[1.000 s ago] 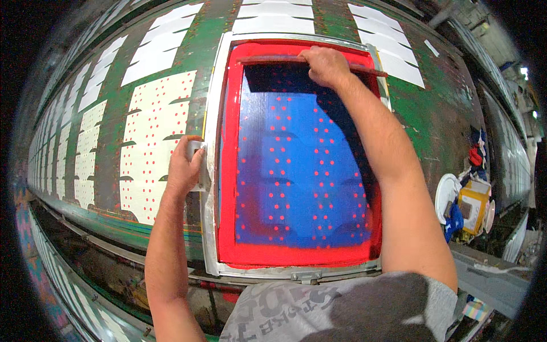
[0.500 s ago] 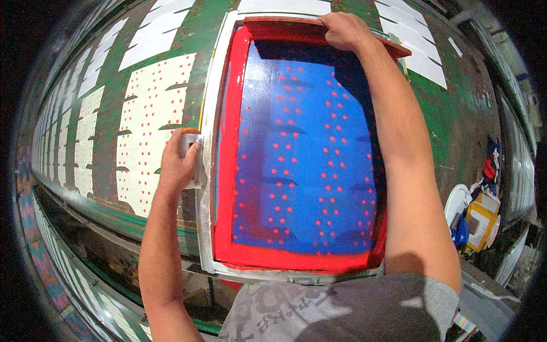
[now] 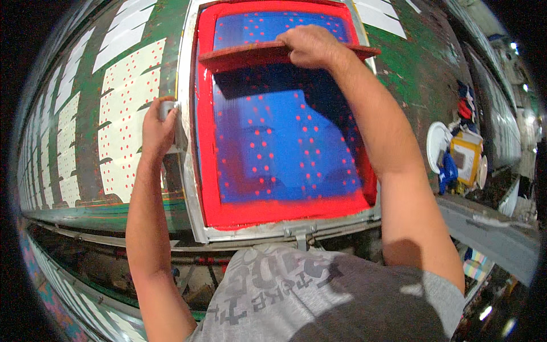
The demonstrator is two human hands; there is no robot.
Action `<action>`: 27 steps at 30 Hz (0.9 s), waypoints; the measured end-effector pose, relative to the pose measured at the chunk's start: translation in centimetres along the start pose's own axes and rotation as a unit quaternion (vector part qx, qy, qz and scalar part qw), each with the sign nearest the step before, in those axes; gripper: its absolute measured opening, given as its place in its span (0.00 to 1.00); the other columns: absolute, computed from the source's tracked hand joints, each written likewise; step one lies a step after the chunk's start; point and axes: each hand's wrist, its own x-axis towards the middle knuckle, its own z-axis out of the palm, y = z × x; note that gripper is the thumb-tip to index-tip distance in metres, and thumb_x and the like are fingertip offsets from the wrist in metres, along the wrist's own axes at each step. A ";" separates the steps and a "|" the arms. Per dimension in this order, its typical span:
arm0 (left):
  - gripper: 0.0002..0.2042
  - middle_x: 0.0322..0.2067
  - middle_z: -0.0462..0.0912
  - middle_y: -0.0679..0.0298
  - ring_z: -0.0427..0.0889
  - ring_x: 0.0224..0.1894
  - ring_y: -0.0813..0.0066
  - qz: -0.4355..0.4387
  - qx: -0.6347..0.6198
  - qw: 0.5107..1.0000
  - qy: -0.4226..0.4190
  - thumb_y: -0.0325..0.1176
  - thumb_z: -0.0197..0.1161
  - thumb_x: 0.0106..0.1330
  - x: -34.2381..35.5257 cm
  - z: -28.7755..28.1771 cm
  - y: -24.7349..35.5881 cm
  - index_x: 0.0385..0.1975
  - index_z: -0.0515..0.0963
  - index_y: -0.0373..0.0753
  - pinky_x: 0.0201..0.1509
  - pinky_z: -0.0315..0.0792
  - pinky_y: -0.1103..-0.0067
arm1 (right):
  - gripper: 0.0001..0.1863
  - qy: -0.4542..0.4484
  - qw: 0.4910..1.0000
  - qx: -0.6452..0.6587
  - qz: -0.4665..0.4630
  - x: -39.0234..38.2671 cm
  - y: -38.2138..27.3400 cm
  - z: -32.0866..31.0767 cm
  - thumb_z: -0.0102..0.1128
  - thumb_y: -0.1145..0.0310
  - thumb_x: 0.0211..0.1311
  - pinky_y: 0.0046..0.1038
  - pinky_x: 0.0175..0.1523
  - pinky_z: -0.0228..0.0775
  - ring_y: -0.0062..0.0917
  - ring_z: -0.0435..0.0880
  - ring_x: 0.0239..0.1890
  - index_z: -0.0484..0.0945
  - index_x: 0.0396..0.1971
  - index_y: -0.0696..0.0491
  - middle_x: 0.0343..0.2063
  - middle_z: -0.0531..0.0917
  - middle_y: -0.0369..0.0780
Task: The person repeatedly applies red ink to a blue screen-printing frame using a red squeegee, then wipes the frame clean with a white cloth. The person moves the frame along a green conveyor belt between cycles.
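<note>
A screen printing frame lies before me on the green table, its blue mesh dotted with red and bordered by wet red ink. My right hand is closed on the top of a long red squeegee, which stands across the upper part of the mesh and casts a dark shadow on the near side. At the frame's left side, my left hand is wrapped round a metal handle fixed to the rim.
To the left lie pale sheets with red dots, with more rows farther off. White sheets lie at the upper right. A yellow container, a white round lid and blue cloth stand at the right, near a grey rail.
The squeegee in my right hand has come from the frame's far edge toward me, over the mesh. My left hand stays at the handle. The whole view has shifted.
</note>
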 end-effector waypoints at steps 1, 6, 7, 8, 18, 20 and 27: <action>0.16 0.46 0.90 0.56 0.87 0.47 0.68 0.003 0.007 1.000 0.003 0.32 0.71 0.73 0.1 0.1 -0.2 0.59 0.83 0.38 0.55 0.81 0.71 | 0.18 -0.006 1.000 0.000 0.004 -1.7 -1.5 0.3 0.59 0.73 0.56 0.55 0.51 0.80 0.51 0.90 0.48 0.89 0.46 0.45 0.40 0.91 0.50; 0.22 0.49 0.90 0.46 0.90 0.50 0.53 0.015 -0.031 0.999 0.030 0.38 0.74 0.67 0.4 0.4 -0.7 0.59 0.84 0.36 0.58 0.81 0.64 | 0.16 -0.040 0.999 0.020 0.007 -10.4 -8.6 0.9 0.64 0.71 0.55 0.55 0.49 0.85 0.51 0.92 0.45 0.90 0.44 0.46 0.39 0.92 0.49; 0.23 0.49 0.90 0.46 0.90 0.51 0.53 0.028 -0.017 0.998 0.044 0.39 0.74 0.67 0.4 0.4 -0.8 0.59 0.84 0.35 0.58 0.81 0.64 | 0.16 -0.039 0.999 0.025 0.015 -12.1 -10.2 1.1 0.65 0.71 0.55 0.54 0.49 0.85 0.50 0.92 0.45 0.90 0.44 0.46 0.39 0.92 0.49; 0.24 0.50 0.90 0.46 0.91 0.51 0.52 0.039 -0.003 0.997 0.060 0.40 0.74 0.67 0.4 0.4 -0.8 0.59 0.84 0.35 0.58 0.81 0.64 | 0.16 -0.027 0.999 0.026 0.015 -13.9 -11.7 1.3 0.65 0.72 0.55 0.53 0.50 0.85 0.50 0.92 0.45 0.90 0.44 0.46 0.39 0.91 0.48; 0.22 0.44 0.91 0.45 0.92 0.47 0.48 -0.030 -0.004 0.992 0.124 0.34 0.66 0.62 -4.2 1.1 1.6 0.55 0.85 0.32 0.56 0.82 0.59 | 0.23 0.004 0.998 0.047 0.050 -27.7 -24.5 2.6 0.69 0.80 0.50 0.45 0.50 0.83 0.41 0.90 0.46 0.89 0.49 0.48 0.41 0.89 0.42; 0.18 0.43 0.91 0.45 0.91 0.46 0.48 -0.056 -0.030 0.988 0.141 0.33 0.66 0.63 -5.9 1.7 2.2 0.51 0.85 0.31 0.56 0.81 0.59 | 0.22 0.038 0.997 0.033 0.049 -29.3 -25.7 3.3 0.72 0.75 0.50 0.45 0.51 0.82 0.41 0.90 0.47 0.89 0.48 0.47 0.42 0.88 0.41; 0.18 0.42 0.90 0.44 0.91 0.45 0.47 -0.081 -0.045 0.966 0.241 0.36 0.66 0.71 -8.0 3.7 3.1 0.53 0.84 0.29 0.54 0.80 0.57 | 0.37 0.114 0.989 0.098 0.009 -32.6 -26.2 5.5 0.85 0.48 0.47 0.46 0.59 0.75 0.42 0.82 0.56 0.86 0.56 0.51 0.50 0.85 0.44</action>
